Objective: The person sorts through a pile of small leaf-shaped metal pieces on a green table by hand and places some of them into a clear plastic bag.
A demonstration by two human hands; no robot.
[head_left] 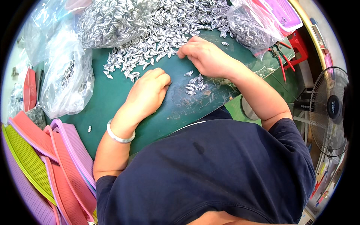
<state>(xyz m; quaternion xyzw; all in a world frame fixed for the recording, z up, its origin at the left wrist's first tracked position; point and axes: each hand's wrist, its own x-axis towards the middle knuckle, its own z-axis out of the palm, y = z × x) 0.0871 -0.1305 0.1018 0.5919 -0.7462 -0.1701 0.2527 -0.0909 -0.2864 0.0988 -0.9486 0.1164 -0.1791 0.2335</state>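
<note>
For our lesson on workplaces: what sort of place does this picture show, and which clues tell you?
Probably a small sorting or assembly workshop: a heap of small silver leaf-shaped pieces on a green work table, clear plastic bags of them, and stacked pastel plastic trays.

small silver leaf-shaped pieces lie heaped on the green mat.

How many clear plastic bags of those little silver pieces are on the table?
3 that I can make out: one plastic bag at the left, one heaped bag at the top, one bag at the upper right. More may lie hidden at the far left.
</note>
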